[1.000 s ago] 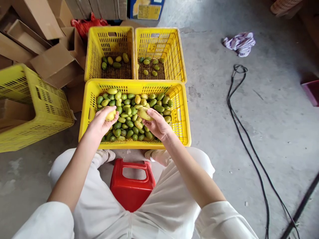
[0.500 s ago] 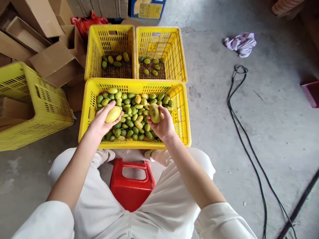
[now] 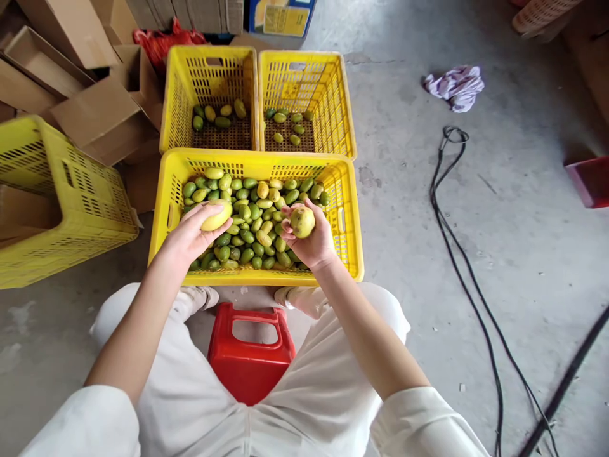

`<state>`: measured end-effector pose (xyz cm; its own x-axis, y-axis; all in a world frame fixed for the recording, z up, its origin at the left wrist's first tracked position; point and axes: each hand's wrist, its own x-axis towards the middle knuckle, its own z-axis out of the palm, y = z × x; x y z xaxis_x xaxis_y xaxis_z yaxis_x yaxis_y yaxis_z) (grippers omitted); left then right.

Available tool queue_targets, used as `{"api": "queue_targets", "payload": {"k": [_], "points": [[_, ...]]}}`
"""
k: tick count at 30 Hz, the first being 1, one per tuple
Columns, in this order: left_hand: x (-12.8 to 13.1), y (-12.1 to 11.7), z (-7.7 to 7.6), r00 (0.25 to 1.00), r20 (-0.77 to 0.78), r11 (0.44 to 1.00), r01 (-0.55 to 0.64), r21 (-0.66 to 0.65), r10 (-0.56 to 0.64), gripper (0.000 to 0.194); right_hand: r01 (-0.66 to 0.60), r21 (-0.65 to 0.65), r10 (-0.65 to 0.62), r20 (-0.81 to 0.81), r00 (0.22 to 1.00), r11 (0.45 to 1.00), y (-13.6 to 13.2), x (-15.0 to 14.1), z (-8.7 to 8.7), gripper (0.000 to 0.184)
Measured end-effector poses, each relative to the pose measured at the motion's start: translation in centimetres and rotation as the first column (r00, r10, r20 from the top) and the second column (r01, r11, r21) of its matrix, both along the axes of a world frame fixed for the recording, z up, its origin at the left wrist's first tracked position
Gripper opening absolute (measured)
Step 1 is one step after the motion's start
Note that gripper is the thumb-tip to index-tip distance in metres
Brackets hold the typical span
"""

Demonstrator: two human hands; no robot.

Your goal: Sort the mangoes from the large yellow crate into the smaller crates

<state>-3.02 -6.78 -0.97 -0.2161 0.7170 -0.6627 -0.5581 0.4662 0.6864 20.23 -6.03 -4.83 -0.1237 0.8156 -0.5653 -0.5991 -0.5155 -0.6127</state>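
Observation:
My left hand (image 3: pixel 188 235) is closed around a smooth yellow mango-like fruit (image 3: pixel 216 217), thumb over its top. In my right hand (image 3: pixel 316 238), fingers curl round a second mango-like fruit (image 3: pixel 302 223), yellow-green with dark spots, one end facing up. Both hands are above a wide yellow crate (image 3: pixel 257 277) at my feet. Many oval fruits (image 3: pixel 247 236), green to yellow, lie heaped in that crate, partly hidden by my hands.
Behind stand two yellow crates, left (image 3: pixel 174 101) and right (image 3: pixel 343 105), with several fruits each. A red stool (image 3: pixel 251 374) is between my legs. Cardboard boxes (image 3: pixel 98 117) and another yellow crate (image 3: pixel 90 190) are at left; a black cable (image 3: pixel 457 244) and cloth (image 3: pixel 457 87) at right.
The spotted fruit in my right hand has been turned, so its end now faces up. My left hand has tilted over its yellow fruit, thumb moving across the top.

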Motion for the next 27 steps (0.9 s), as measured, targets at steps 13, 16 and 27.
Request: {"api": "queue_targets", "payload": {"k": [13, 16, 27], "points": [[-0.8, 0.7, -1.5, 0.997, -0.033, 0.997, 0.073, 0.000, -0.073, 0.040, 0.054, 0.000, -0.054, -0.099, 0.994, 0.999, -0.1, -1.1, -1.0, 0.040], [-0.8, 1.1, -1.1, 0.999, -0.004, 0.994, 0.035, -0.105, -0.036, 0.034, 0.084, 0.005, -0.082, -0.142, 0.986, 0.996, 0.1, -1.3, -1.7, 0.041], [0.7, 1.6, 1.1, 0.991, 0.123, 0.969, -0.019, -0.248, 0.051, 0.016, -0.003, -0.189, -0.050, -0.274, 0.960, 0.982, 0.1, -0.8, -1.7, 0.020]]}}
